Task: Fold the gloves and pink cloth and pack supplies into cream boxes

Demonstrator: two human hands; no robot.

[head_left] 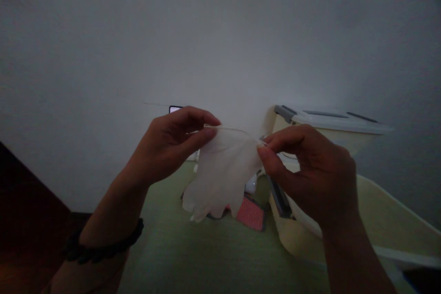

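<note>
A thin white disposable glove (225, 165) hangs between my hands, its cuff at the top and its fingers drooping downward. My left hand (175, 142) pinches the left end of the cuff between thumb and fingertips. At the cuff's right end, my right hand (306, 165) grips the edge between thumb and forefinger. The cuff is stretched sideways, in the air above the table. Part of a pink cloth (251, 212) with a dark edge shows behind the glove, which covers the rest of it.
A pale green table (206, 262) lies below, against a grey wall (220, 46). On the right stands a cream storage bin (296, 239) with grey latches, and a similar lidded box (330, 124) behind it. A phone-like screen (175, 109) peeks out behind my left hand.
</note>
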